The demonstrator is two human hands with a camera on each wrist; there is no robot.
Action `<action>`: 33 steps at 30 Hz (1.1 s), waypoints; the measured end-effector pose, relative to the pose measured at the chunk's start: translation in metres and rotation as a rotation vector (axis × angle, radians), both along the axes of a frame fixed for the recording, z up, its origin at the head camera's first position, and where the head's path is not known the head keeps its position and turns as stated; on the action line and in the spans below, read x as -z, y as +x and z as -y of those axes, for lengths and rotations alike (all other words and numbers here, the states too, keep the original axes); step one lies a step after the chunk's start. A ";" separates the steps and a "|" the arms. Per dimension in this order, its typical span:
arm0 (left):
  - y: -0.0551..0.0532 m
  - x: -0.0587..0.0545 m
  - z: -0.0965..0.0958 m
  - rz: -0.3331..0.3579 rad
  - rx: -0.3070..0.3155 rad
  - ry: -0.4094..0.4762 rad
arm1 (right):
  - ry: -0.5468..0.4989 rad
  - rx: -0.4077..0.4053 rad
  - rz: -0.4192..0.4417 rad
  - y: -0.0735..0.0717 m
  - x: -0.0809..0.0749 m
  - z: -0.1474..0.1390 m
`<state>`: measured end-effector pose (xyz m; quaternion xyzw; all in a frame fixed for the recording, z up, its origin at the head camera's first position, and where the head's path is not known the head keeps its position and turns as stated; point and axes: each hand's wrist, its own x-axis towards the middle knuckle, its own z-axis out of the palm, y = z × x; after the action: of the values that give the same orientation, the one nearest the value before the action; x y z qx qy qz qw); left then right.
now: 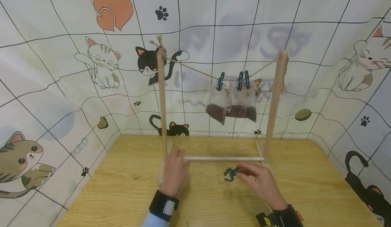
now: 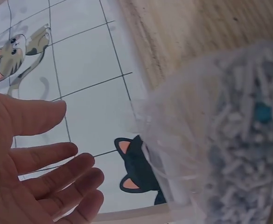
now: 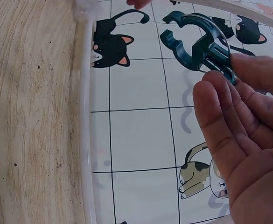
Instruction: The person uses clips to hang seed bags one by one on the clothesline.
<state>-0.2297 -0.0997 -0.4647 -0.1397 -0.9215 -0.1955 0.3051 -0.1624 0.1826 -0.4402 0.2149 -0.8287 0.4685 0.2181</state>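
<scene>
My right hand [image 1: 259, 182] pinches a dark green clothespin [image 3: 197, 46] between thumb and fingertips, close in front of the white crossbar [image 1: 223, 158]. In the right wrist view, the clothespin's rounded jaws stand parted with nothing between them. My left hand [image 2: 47, 172] has its fingers loosely extended with nothing in them, beside the rack's left post. Near it is a clear plastic bag [image 2: 248, 149] of grey and white bits with a blue piece, mostly hidden by the left hand and forearm in the head view.
A wooden rack with a left post [image 1: 162, 101] and right post [image 1: 275, 104] stands on the wooden table [image 1: 128, 186]. Between them sags a rope [image 1: 192, 68], where green clothespins [image 1: 220, 81] hold small clear bags [image 1: 216, 113] of dark contents. Cat-patterned cloth [image 1: 198, 9] surrounds the table.
</scene>
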 end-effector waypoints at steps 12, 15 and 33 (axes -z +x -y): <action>-0.005 0.019 0.008 0.102 -0.082 -0.023 | -0.002 0.091 0.028 0.003 0.002 -0.004; -0.006 0.022 0.009 0.111 -0.095 -0.034 | 0.005 0.096 0.013 0.003 0.003 -0.005; -0.011 0.026 0.013 0.260 -0.045 0.032 | 0.019 0.078 0.002 0.002 0.001 -0.005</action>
<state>-0.2409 -0.1124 -0.4908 -0.0874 -0.9530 -0.2197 0.1897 -0.1599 0.1880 -0.4410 0.1841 -0.8411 0.4519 0.2332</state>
